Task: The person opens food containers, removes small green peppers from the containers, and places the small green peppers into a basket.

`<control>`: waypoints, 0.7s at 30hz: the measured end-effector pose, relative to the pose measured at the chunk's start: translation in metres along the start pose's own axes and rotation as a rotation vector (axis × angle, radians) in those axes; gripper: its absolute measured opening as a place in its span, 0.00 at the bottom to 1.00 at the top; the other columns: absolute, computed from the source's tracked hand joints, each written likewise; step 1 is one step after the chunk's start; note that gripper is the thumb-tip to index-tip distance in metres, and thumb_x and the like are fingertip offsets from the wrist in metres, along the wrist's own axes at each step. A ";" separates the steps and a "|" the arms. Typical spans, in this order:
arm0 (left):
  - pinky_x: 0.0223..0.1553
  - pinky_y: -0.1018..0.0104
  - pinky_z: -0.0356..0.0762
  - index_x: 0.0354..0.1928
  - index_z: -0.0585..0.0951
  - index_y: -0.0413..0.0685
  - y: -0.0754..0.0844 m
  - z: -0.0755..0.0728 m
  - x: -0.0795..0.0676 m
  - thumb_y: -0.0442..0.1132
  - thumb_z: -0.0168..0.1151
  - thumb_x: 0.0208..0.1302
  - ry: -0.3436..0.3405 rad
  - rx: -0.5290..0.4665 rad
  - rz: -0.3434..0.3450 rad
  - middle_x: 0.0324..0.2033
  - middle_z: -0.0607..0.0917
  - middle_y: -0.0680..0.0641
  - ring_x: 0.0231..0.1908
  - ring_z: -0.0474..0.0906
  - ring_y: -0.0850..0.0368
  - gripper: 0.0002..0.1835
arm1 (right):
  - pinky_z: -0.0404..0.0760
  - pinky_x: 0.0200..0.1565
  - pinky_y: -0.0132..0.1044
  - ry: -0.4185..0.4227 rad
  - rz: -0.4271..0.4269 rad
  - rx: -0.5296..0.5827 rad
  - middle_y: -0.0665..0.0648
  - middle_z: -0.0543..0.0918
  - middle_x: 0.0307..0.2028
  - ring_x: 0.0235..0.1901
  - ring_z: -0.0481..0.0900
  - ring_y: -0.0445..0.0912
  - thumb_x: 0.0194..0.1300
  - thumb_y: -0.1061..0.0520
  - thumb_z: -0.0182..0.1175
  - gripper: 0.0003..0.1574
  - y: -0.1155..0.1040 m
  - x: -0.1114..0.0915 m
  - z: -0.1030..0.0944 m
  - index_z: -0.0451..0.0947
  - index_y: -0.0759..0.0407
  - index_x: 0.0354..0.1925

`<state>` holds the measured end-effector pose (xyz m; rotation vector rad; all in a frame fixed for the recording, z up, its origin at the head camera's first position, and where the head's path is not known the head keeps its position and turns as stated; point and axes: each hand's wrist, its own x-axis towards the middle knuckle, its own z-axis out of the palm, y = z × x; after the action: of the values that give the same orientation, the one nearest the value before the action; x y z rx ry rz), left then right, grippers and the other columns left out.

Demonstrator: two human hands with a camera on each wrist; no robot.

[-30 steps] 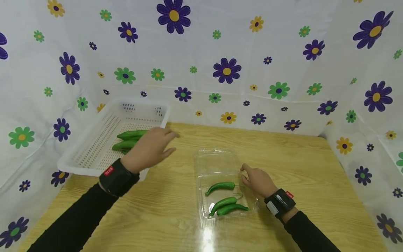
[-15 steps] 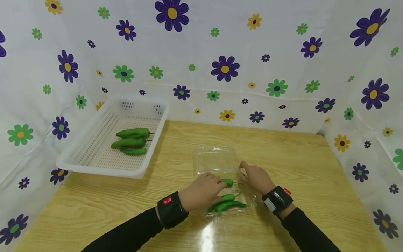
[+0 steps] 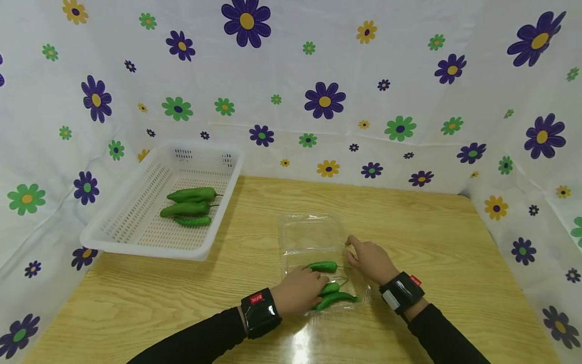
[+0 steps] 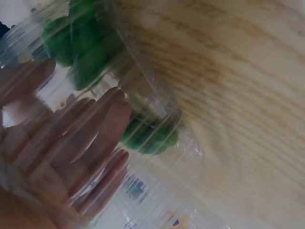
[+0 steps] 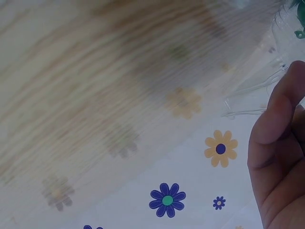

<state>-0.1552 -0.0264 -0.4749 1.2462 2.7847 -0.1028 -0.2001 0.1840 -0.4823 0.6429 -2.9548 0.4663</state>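
A clear plastic clamshell box (image 3: 311, 235) lies on the wooden table with its lid folded back, away from me. Three green chili peppers are in its near half: a back one (image 3: 325, 266), a middle one (image 3: 330, 288) and a front one (image 3: 337, 299). My left hand (image 3: 299, 292) reaches over the box's left side, fingertips at the middle chili and hiding its left end. In the left wrist view the fingers (image 4: 102, 126) look extended, seen through clear plastic, with green chilies beyond. My right hand (image 3: 374, 263) holds the box's right edge near the fold between curled index finger and thumb.
At the left stands a white perforated plastic basket (image 3: 150, 248) with three green peppers (image 3: 186, 209) in it. A white flower-printed cloth (image 3: 282, 65) rises behind the table (image 3: 423, 227) and along both sides.
My left hand has come from beside the basket to the chilies in the box, then slid slightly right and down. The front chili has shifted a little. My right hand stays at the box's edge.
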 end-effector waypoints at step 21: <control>0.29 0.69 0.77 0.38 0.80 0.51 0.004 0.012 0.008 0.37 0.64 0.57 0.103 -0.024 0.012 0.34 0.80 0.52 0.33 0.77 0.61 0.07 | 0.46 0.16 0.26 0.032 -0.017 -0.007 0.45 0.56 0.10 0.10 0.49 0.36 0.65 0.58 0.57 0.10 0.000 -0.002 0.001 0.73 0.59 0.44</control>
<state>-0.1571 -0.0185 -0.4879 1.2978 2.8550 -0.0047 -0.1988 0.1845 -0.4835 0.6532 -2.9177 0.4605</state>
